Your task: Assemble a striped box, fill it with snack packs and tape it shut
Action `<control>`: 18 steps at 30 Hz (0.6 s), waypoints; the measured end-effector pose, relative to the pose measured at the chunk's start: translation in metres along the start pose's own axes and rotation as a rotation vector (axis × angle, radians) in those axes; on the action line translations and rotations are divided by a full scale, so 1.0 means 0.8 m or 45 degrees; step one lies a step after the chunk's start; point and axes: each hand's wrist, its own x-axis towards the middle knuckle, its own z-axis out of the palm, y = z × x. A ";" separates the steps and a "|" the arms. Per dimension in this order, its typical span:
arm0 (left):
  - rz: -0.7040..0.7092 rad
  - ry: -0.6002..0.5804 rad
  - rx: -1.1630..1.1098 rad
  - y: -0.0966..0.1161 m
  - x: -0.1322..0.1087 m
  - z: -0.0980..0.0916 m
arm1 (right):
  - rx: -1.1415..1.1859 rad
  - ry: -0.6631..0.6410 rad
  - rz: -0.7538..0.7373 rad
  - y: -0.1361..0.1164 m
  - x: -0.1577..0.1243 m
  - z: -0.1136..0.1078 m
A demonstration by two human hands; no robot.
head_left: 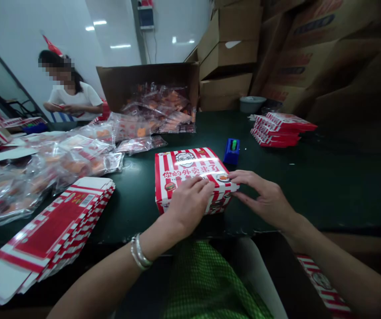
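Observation:
A closed red-and-white striped carton (185, 168) with a printed face and lettering lies on the dark green table (326, 177) just in front of me. My left hand (190, 201) rests on its near top edge, fingers curled down over the lid. My right hand (265, 195) presses its fingertips against the carton's right end, fingers stretched out and together. A silver bracelet sits on my left wrist.
A stack of flat striped cartons (53, 230) lies at the near left. Clear snack packets (60, 159) spill from an open cardboard box (150, 84). A blue tape dispenser (232, 150), more folded cartons (280, 128), stacked cardboard boxes and a seated co-worker (72, 99) are behind.

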 end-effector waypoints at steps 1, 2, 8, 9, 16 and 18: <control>-0.016 -0.041 -0.041 -0.002 0.006 -0.003 | 0.045 0.010 0.024 0.002 0.000 -0.002; -0.037 -0.070 -0.077 -0.004 0.011 -0.007 | 0.094 0.027 0.054 0.003 0.000 -0.002; -0.064 -0.137 -0.110 -0.016 0.011 -0.023 | 0.251 0.092 0.167 -0.012 0.002 0.003; -0.067 -0.128 -0.119 -0.017 0.009 -0.025 | 0.198 0.132 0.166 -0.014 0.003 0.004; -0.056 -0.044 -0.185 -0.029 -0.012 -0.029 | 0.080 0.209 0.055 -0.020 0.010 0.021; -0.072 -0.058 -0.164 -0.027 -0.010 -0.026 | 0.110 0.204 0.041 -0.020 0.010 0.022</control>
